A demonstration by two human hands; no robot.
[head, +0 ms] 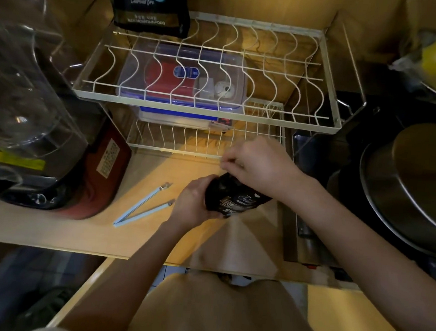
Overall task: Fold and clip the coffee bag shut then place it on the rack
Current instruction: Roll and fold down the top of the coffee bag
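Observation:
A black coffee bag [231, 197] with white lettering stands on the wooden counter [153, 238], in front of the white wire rack [209, 60]. My left hand [191, 205] wraps around the bag's left side. My right hand [257, 160] pinches the bag's top edge from above. A light blue sealing clip [143, 205] lies open in a V on the counter, left of the bag and apart from both hands. A second black coffee bag [148, 3] stands on the rack's upper tier at the back left.
A clear plastic box [181, 81] with red contents sits under the rack's top tier. A blender with a glass jug [21, 97] stands at the left. A steel pot lid [405, 195] and dark stove fill the right. The counter's front edge runs just below my forearms.

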